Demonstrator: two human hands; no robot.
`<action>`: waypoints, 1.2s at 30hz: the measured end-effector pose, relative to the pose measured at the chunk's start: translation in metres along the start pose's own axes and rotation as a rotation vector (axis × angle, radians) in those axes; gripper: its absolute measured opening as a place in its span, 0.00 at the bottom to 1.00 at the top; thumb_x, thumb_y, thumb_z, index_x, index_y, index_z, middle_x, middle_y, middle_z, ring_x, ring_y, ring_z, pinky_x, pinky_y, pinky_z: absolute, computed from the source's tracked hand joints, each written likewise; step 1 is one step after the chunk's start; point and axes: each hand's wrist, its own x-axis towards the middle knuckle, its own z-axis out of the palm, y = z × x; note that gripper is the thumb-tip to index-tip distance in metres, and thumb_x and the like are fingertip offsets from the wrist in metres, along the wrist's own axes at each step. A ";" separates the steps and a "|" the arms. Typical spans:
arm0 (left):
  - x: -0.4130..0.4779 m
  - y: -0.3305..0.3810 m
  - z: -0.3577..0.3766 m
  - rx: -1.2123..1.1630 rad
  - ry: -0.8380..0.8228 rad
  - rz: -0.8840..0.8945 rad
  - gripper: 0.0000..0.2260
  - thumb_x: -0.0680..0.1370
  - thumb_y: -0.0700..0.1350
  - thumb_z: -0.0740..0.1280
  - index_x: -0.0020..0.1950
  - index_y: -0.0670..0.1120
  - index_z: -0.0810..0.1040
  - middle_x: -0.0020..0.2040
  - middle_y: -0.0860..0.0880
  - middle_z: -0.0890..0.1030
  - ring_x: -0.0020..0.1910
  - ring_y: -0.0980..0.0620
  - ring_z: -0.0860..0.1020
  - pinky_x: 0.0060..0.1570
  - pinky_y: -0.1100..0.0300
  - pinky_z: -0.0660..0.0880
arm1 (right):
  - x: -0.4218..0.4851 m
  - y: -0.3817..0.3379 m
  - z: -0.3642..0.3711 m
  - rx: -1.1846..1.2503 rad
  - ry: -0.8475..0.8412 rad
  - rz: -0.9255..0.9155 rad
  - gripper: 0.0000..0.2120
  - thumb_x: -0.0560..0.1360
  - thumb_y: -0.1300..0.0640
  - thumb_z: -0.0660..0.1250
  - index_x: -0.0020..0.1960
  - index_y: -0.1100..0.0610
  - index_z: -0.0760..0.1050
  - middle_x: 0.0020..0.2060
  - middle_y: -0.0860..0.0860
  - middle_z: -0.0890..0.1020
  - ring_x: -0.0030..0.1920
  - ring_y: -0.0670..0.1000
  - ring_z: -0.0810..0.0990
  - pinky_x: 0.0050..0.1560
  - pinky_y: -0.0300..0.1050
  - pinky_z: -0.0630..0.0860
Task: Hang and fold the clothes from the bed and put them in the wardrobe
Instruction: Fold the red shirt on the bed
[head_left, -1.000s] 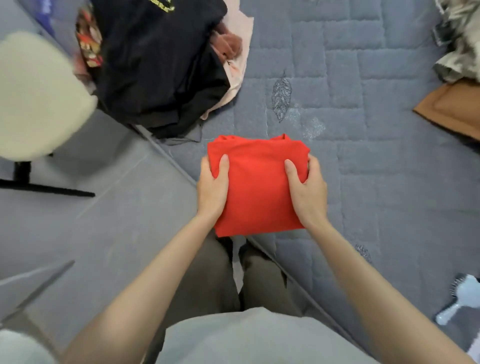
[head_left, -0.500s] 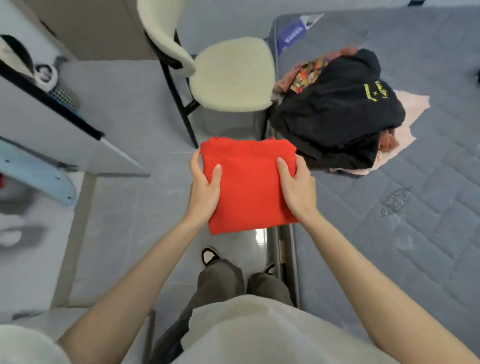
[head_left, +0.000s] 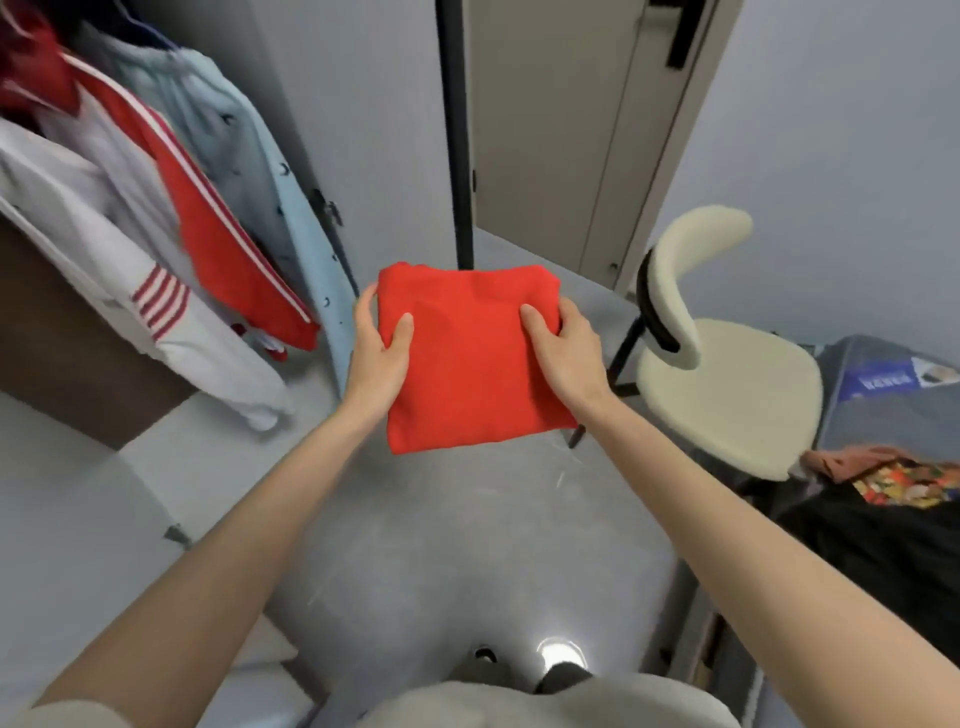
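A folded red garment (head_left: 467, 358) is held flat in the air in front of me, above the grey floor. My left hand (head_left: 376, 353) grips its left edge, thumb on top. My right hand (head_left: 563, 348) grips its right edge the same way. The open wardrobe (head_left: 78, 338) stands at the left, with a white jacket (head_left: 104, 244), a red striped jacket (head_left: 208, 223) and a pale blue shirt (head_left: 249, 156) hanging in it. At the right edge lies the bed (head_left: 883, 374) with a pile of dark and patterned clothes (head_left: 893, 525).
A cream chair (head_left: 722, 364) on black legs stands to the right, between me and the bed. A black pole (head_left: 457, 130) and a beige door (head_left: 561, 130) are straight ahead. A grey wardrobe door panel (head_left: 78, 545) lies low at the left.
I have turned left, away from the bed and toward the wardrobe, carrying the folded red garment in both hands. The bed has slid to the right edge of view.
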 end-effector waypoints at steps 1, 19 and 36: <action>0.014 0.009 -0.016 -0.005 0.036 0.013 0.23 0.82 0.47 0.61 0.75 0.50 0.58 0.66 0.53 0.70 0.63 0.56 0.71 0.64 0.61 0.68 | 0.014 -0.019 0.012 0.010 -0.027 -0.039 0.15 0.80 0.45 0.60 0.59 0.53 0.74 0.48 0.46 0.79 0.52 0.51 0.76 0.49 0.43 0.67; 0.211 0.200 -0.225 0.095 0.588 0.244 0.22 0.81 0.47 0.63 0.73 0.53 0.60 0.65 0.51 0.72 0.60 0.51 0.75 0.63 0.51 0.72 | 0.206 -0.334 0.145 0.377 -0.347 -0.459 0.12 0.77 0.45 0.64 0.49 0.53 0.76 0.42 0.46 0.81 0.44 0.48 0.78 0.48 0.46 0.73; 0.300 0.301 -0.456 0.279 0.920 0.315 0.20 0.79 0.47 0.66 0.69 0.54 0.66 0.62 0.52 0.74 0.59 0.48 0.75 0.62 0.48 0.73 | 0.243 -0.571 0.319 0.641 -0.613 -0.508 0.23 0.74 0.43 0.67 0.64 0.54 0.75 0.55 0.50 0.81 0.55 0.54 0.79 0.61 0.55 0.74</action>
